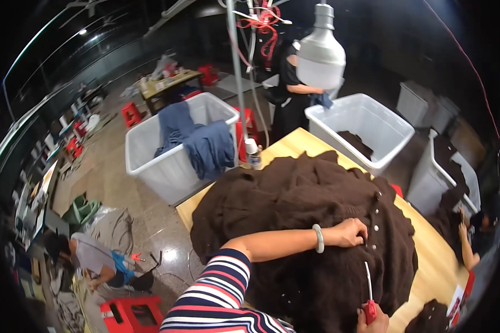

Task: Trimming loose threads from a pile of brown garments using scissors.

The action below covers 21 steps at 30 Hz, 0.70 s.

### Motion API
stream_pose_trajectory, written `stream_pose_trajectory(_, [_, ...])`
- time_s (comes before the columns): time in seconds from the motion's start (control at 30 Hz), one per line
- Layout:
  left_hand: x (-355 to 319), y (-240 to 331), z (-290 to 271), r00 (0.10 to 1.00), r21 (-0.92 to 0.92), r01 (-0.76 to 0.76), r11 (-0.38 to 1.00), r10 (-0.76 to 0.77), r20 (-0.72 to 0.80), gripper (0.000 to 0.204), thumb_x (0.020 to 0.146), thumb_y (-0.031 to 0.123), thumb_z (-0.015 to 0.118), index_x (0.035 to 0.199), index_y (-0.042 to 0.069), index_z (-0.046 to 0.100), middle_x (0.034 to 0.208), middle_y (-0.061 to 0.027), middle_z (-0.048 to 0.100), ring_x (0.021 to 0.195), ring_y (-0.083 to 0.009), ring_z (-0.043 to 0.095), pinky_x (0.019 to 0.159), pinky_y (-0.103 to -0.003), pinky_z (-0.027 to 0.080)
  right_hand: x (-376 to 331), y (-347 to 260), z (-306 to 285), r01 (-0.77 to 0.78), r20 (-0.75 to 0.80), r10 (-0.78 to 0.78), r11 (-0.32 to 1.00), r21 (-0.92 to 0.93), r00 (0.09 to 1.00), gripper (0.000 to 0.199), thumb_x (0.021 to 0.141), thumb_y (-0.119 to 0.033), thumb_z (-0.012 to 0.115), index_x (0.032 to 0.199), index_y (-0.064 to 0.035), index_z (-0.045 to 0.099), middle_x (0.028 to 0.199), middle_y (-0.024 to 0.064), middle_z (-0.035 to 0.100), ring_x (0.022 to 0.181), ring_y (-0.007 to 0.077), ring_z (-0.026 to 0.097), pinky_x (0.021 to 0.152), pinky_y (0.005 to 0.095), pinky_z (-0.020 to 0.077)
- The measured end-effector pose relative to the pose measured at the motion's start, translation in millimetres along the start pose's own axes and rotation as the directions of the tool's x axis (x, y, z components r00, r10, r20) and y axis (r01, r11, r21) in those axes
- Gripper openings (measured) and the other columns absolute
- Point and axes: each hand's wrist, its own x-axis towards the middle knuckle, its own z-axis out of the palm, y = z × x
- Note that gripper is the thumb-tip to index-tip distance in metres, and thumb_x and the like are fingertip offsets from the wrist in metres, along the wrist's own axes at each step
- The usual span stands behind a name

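Observation:
A large heap of dark brown knit garments (283,194) covers the wooden table in front of me. A row of shiny buttons (375,228) runs down a placket on its right side, like a cardigan's. Beside that row, my left hand (347,232) has its fingers curled and pinched on the brown cloth. My right hand (374,322), partly cut off by the lower edge, is closed round a red-handled tool (370,306). The tool's slim metal shaft points away from me over the cloth, apart from my left hand; its exact kind is unclear.
Past the wooden table (433,250) stand a white bin (175,180) with blue cloth and another bin (391,150). A small bottle (253,155) sits by the pole; a lamp (322,50) hangs above. Other people work around. A red stool (133,313) is lower left.

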Motion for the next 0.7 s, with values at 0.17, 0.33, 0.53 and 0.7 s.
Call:
stream_pose_trajectory(0.17, [-10,-4,-4,0.994,-0.056,0.009,0.998,-0.015,-0.104,0.019,0.075,0.015,0.069,0.087,0.000,0.071,0.084,-0.0165,0.071,0.083,-0.0303,0.069,0.077,-0.039,0.053,17,14,9,0.023,0.088,-0.018,0.998,-0.054,0.996,0.027,0.095,-0.020,0.062,0.117,-0.0048,0.062,0.096,0.0180,0.068,0.085,0.0341,0.066,0.074,0.0385,0.0520])
stream_pose_trajectory(0.33, [-10,2,3,0.997,-0.076,-0.053,0.996,0.049,-0.065,0.023,0.074,0.018,0.072,0.088,0.000,0.072,0.085,-0.0185,0.071,0.079,-0.0303,0.069,0.075,-0.038,0.053,27,7,16,0.049,0.097,-0.035,0.989,-0.142,0.995,0.029,0.095,-0.024,0.063,0.120,-0.0089,0.062,0.102,0.0154,0.070,0.093,0.0329,0.069,0.079,0.0411,0.0529])
stream_pose_trajectory(0.53, [-35,10,-54,0.962,-0.054,0.166,0.985,-0.173,-0.211,0.028,0.081,0.025,0.072,0.098,0.002,0.074,0.094,-0.0179,0.073,0.087,-0.0226,0.072,0.077,-0.034,0.055,26,7,18,0.049,-0.124,-0.070,0.985,-0.168,0.990,0.024,0.084,-0.028,0.072,0.103,-0.0135,0.066,0.072,0.0179,0.065,0.071,0.0415,0.062,0.065,0.0511,0.0478])
stream_pose_trajectory(0.7, [-35,-8,-53,0.966,-0.181,0.230,0.956,-0.247,-0.078,0.014,0.089,0.010,0.070,0.096,-0.002,0.072,0.086,-0.0018,0.070,0.080,-0.0068,0.060,0.074,-0.024,0.049,6,16,14,-0.099,-0.119,0.091,0.993,-0.060,0.989,0.024,0.087,-0.027,0.071,0.104,-0.0108,0.064,0.078,0.0179,0.067,0.078,0.0387,0.066,0.067,0.0457,0.0512])
